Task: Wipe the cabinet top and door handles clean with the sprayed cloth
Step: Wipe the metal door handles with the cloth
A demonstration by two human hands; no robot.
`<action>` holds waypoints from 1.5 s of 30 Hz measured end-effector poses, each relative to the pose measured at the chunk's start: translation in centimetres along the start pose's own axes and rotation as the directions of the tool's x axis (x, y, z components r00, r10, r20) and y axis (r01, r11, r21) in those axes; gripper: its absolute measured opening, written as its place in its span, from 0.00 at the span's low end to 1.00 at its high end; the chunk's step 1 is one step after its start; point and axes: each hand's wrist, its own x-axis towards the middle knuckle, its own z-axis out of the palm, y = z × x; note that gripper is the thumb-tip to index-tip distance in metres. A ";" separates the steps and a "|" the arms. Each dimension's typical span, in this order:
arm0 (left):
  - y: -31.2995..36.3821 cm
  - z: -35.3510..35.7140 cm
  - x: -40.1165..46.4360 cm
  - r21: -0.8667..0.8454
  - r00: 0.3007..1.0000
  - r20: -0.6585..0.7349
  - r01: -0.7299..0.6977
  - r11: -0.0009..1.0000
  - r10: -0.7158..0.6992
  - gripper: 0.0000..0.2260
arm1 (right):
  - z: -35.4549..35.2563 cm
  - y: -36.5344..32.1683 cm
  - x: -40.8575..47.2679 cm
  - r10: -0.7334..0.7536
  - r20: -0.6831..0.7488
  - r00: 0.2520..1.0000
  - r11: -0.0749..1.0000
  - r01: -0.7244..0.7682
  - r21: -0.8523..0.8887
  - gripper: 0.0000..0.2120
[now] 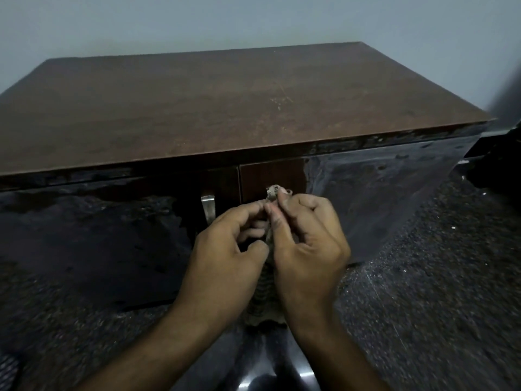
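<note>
Both hands' grip pinching cloth, left hand, right hand, before cabinet door

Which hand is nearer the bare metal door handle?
Left. The left hand sits just below and right of the metal door handle; the right hand is farther right, both pinching the cloth.

Head view looks forward and down — close over the cabinet front.
</note>
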 end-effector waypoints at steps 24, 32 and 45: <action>0.9 0.0 -1.1 -0.026 0.988 -0.152 -0.016 1.000 0.012 0.24 | 0.2 0.0 0.6 -0.111 -0.013 0.994 0.985 0.108 -0.137 0.07; 0.9 -0.3 -1.1 -0.044 0.986 -0.165 0.003 0.999 -0.011 0.24 | 1.2 0.1 0.0 -0.254 0.114 0.960 0.951 0.270 -0.154 0.07; 0.6 -0.9 -1.8 0.135 0.990 -0.050 -0.126 0.983 0.133 0.25 | 1.2 1.5 -3.0 0.116 -0.167 0.979 0.991 -0.126 -0.054 0.06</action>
